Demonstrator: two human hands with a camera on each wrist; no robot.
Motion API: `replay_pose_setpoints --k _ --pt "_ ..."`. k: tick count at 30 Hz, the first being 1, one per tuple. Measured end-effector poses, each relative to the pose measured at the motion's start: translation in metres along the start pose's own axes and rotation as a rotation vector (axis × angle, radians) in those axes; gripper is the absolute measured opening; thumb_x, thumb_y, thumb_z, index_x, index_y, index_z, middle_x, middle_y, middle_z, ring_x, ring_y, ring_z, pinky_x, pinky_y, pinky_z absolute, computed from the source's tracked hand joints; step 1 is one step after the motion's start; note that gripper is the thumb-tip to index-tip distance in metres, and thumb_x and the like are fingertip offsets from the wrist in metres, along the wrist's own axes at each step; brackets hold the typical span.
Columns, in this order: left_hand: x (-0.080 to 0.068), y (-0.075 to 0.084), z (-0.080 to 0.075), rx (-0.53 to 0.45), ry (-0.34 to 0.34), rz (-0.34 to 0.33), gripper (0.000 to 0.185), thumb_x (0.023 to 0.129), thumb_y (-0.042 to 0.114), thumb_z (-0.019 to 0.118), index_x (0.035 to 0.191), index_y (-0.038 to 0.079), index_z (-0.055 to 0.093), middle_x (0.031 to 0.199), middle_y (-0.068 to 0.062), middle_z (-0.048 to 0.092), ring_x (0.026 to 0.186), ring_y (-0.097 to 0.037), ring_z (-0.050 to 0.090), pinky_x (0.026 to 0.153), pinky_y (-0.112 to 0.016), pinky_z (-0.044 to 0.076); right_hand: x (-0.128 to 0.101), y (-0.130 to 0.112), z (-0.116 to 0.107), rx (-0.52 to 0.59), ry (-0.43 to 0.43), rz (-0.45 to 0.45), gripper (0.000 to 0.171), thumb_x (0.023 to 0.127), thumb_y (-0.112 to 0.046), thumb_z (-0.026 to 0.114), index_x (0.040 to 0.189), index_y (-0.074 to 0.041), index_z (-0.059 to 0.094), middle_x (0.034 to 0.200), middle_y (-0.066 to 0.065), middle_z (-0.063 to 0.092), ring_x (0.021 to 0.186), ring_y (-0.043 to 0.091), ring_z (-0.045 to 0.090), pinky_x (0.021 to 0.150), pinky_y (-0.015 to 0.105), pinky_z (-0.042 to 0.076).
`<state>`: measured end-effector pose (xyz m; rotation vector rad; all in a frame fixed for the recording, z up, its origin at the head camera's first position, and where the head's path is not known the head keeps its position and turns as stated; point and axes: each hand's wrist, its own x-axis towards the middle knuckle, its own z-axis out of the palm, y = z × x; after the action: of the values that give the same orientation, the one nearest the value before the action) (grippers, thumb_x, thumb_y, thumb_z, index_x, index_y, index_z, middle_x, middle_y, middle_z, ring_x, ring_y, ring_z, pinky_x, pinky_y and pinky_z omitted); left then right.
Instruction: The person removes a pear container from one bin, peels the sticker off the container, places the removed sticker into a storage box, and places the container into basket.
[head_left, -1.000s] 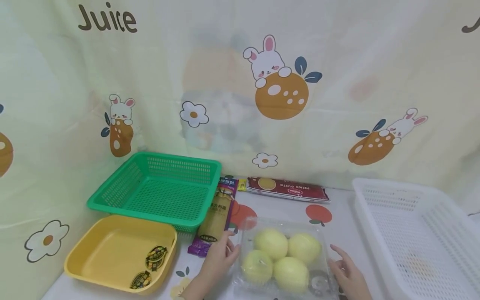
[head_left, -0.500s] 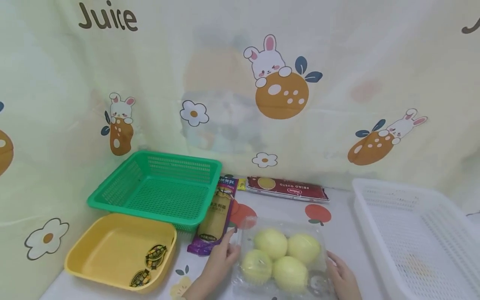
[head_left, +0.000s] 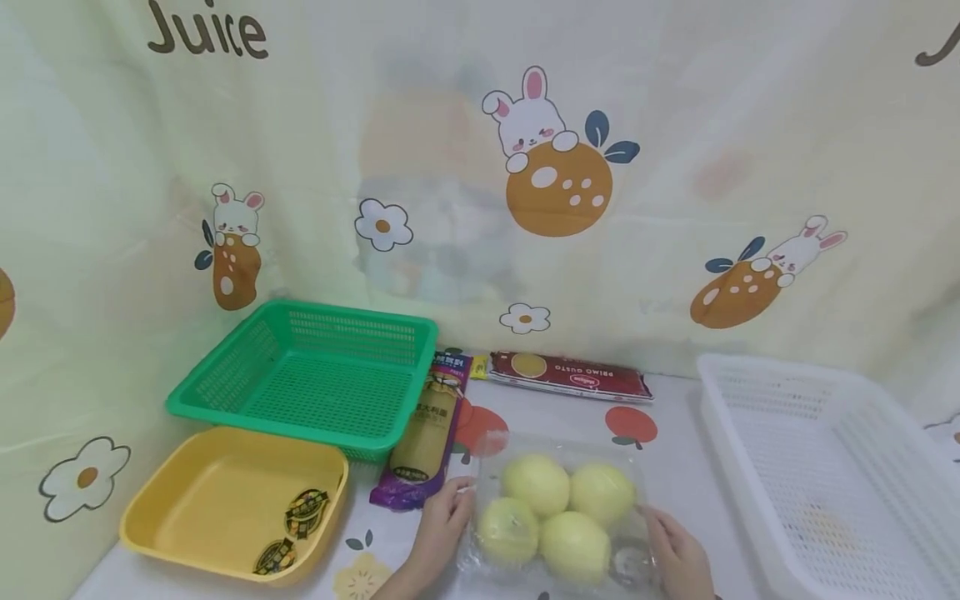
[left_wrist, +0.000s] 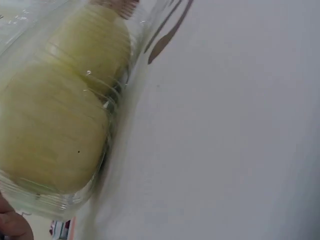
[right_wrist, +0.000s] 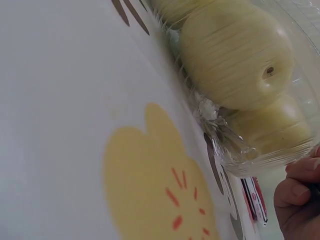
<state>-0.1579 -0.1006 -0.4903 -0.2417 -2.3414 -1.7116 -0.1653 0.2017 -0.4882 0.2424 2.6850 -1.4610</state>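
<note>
Several pale yellow, apple-like fruits (head_left: 574, 546) sit in a clear plastic tray wrapped in film (head_left: 555, 450), low in the middle of the head view. My left hand (head_left: 442, 518) holds the tray's left edge with its fingers curled. On the opposite side my right hand (head_left: 678, 554) grips the right edge, thumb towards the top. In the right wrist view, curled fingers (right_wrist: 295, 192) are at the corner of the wrapped tray (right_wrist: 250, 162). Only a bit of the left hand (left_wrist: 14, 222) shows in the left wrist view, beside the fruits (left_wrist: 50, 130). The tray's underside is hidden.
Left stand a green basket (head_left: 315, 396) and a yellow basin (head_left: 225, 508). A purple-ended pasta pack (head_left: 423, 433) lies beside the basket. Behind the fruit lies a dark red pack (head_left: 570, 377). A white basket (head_left: 847, 450) stands right. A printed curtain (head_left: 435, 125) hangs behind.
My right hand has moved left from beside the tray onto its right edge. My left hand's extended forefinger has curled in at the left edge. The view has shifted slightly.
</note>
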Motion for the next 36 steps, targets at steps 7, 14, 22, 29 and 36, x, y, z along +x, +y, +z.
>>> replay_pose_setpoints --k 7,14,22,29,36 --pt "0.002 0.048 -0.018 -0.073 -0.04 -0.031 0.019 0.09 -0.002 0.046 0.103 -0.013 0.054 0.053 0.004 0.042 0.044 0.0 0.035 0.04 -0.014 0.03 -0.005 -0.015 -0.008 -0.03 0.061 -0.022 0.054 0.094 -0.042 0.037 0.119 0.003 0.053 0.112 0.019 0.057 0.096 0.027 0.054 0.078 0.04 0.043" --pt "0.024 0.072 -0.056 -0.018 -0.055 -0.004 0.023 0.09 -0.001 0.048 0.107 -0.015 0.052 0.053 0.001 0.041 0.041 -0.003 0.034 0.037 -0.014 0.027 -0.009 -0.066 -0.005 0.035 0.101 -0.081 0.048 0.094 -0.04 0.04 0.119 -0.002 0.054 0.107 0.016 0.059 0.092 0.024 0.055 0.074 0.035 0.045" --pt "0.067 0.07 -0.109 0.102 -0.121 0.003 0.026 0.093 0.008 0.046 0.112 -0.008 0.053 0.051 0.0 0.046 0.038 -0.006 0.032 0.034 -0.017 0.024 0.011 -0.119 0.004 0.2 0.057 -0.228 0.036 0.092 -0.031 0.049 0.112 -0.002 0.056 0.056 0.006 0.049 0.041 0.013 0.043 0.038 0.024 0.037" --pt "0.11 0.077 -0.173 0.231 -0.242 0.006 0.038 0.096 0.021 0.041 0.119 -0.009 0.048 0.049 -0.003 0.043 0.037 -0.011 0.033 0.036 -0.027 0.03 0.034 -0.169 0.031 0.454 -0.093 -0.32 0.025 0.094 -0.015 0.046 0.111 0.001 0.053 0.054 0.006 0.046 0.043 0.013 0.044 0.044 0.023 0.04" --pt "0.154 0.079 -0.235 0.325 -0.332 -0.045 0.037 0.096 0.021 0.042 0.115 -0.009 0.05 0.054 -0.004 0.045 0.042 -0.014 0.038 0.043 -0.031 0.038 0.048 -0.216 0.071 0.507 -0.149 -0.333 0.027 0.086 -0.003 0.049 0.11 0.009 0.05 0.056 0.004 0.05 0.044 0.01 0.044 0.042 0.02 0.038"
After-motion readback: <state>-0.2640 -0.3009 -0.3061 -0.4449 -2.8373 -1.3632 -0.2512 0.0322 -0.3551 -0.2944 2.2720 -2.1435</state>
